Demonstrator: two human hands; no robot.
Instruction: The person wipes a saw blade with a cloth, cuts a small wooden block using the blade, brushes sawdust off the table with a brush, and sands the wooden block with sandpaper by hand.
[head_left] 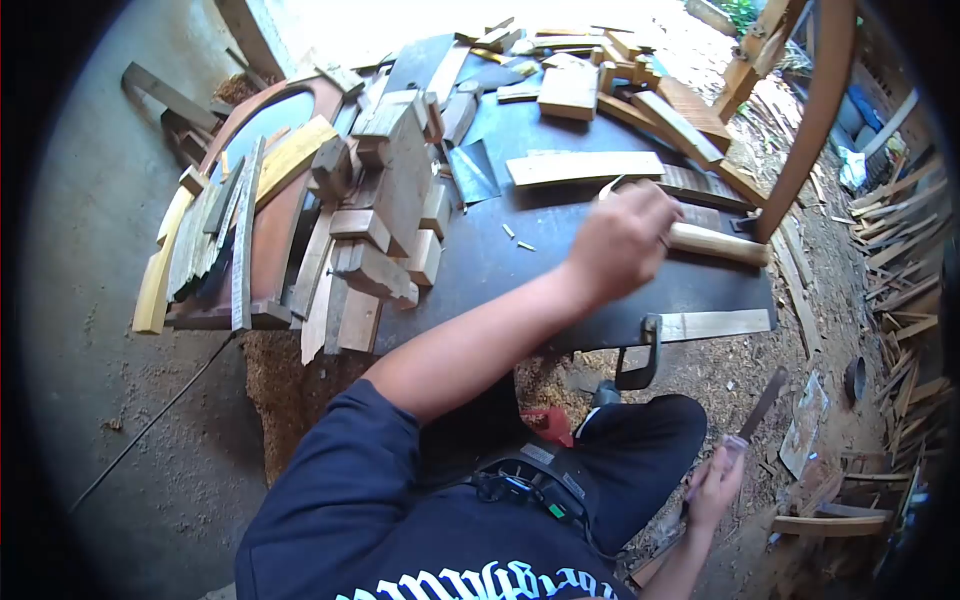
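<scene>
From here I see the left hand (628, 240) over the dark flat bench (515, 285), its fingers curled in; I can't tell whether they grip the thin pale curved wood strip (609, 187) beside them. A pale rounded wooden stick (718, 244) lies just right of that hand on the bench. My right hand (716, 485), low beside the knee, is wrapped round the handle of a narrow brown-grey blade (763, 403), which points up and outward.
</scene>
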